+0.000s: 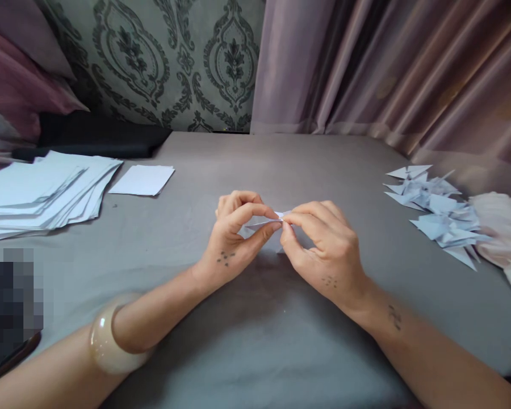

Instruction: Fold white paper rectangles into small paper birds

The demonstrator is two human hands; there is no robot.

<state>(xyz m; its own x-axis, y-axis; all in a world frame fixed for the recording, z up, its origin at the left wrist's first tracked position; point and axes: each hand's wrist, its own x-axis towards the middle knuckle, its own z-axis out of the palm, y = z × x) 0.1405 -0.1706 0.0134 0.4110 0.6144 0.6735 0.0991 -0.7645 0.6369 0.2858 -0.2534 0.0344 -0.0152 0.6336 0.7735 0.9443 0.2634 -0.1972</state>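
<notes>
Between my two hands, above the middle of the grey cloth, is a small piece of folded white paper. My left hand pinches it between thumb and index finger, the other fingers curled. From the other side my right hand pinches the same paper with thumb and fingertips. The fingertips of both hands nearly meet. A pointed paper flap shows behind the left thumb, and a pale part hangs below the fingertips. Much of the paper's shape is hidden by the fingers.
Large white sheets lie stacked at the left, beside a small pile of white square paper. Several folded paper pieces with pointed ends are heaped at the right, against a pale cloth. Black fabric lies at the back left.
</notes>
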